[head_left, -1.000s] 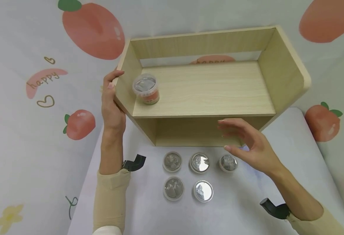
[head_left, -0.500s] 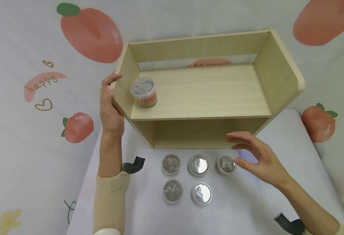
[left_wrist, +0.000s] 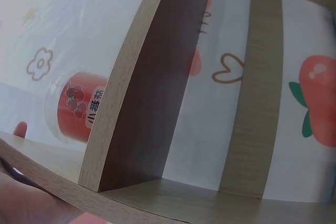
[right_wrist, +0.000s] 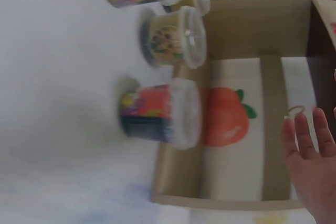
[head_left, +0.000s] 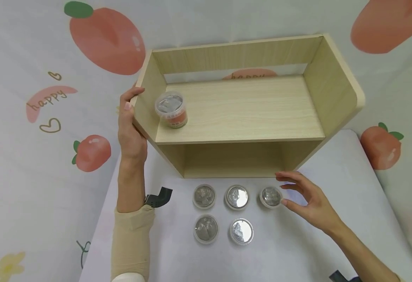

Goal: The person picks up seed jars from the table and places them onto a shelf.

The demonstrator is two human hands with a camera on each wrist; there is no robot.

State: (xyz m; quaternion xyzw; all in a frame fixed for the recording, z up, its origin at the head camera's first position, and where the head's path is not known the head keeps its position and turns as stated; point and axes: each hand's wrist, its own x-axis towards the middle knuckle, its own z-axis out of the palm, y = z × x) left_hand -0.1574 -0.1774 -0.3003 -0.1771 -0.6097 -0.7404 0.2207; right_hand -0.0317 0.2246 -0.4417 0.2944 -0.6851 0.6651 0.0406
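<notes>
My left hand (head_left: 132, 135) grips the left side panel of a pale two-level wooden shelf (head_left: 248, 109), fingertips over its edge. On the upper board, close to that panel, stands a clear-lidded plastic tub (head_left: 172, 111); its red label shows in the left wrist view (left_wrist: 79, 106). Below the shelf's right front corner my right hand (head_left: 311, 203) hovers with fingers spread and loosely bent. The thumb tip is right beside the nearest tub (head_left: 270, 197); whether they touch I cannot tell. In the blurred right wrist view this hand (right_wrist: 320, 171) appears apart from the tubs.
Other lidded tubs stand before the shelf on the white tabletop (head_left: 279, 250): two in the back row (head_left: 204, 196), (head_left: 237, 197) and two in front (head_left: 206, 229), (head_left: 241, 231). A white fruit-print cloth (head_left: 26, 156) hangs behind and at both sides.
My right hand has moved down from in front of the shelf's lower level to beside the right-hand tub. The left hand keeps its grip on the panel; the view has shifted slightly.
</notes>
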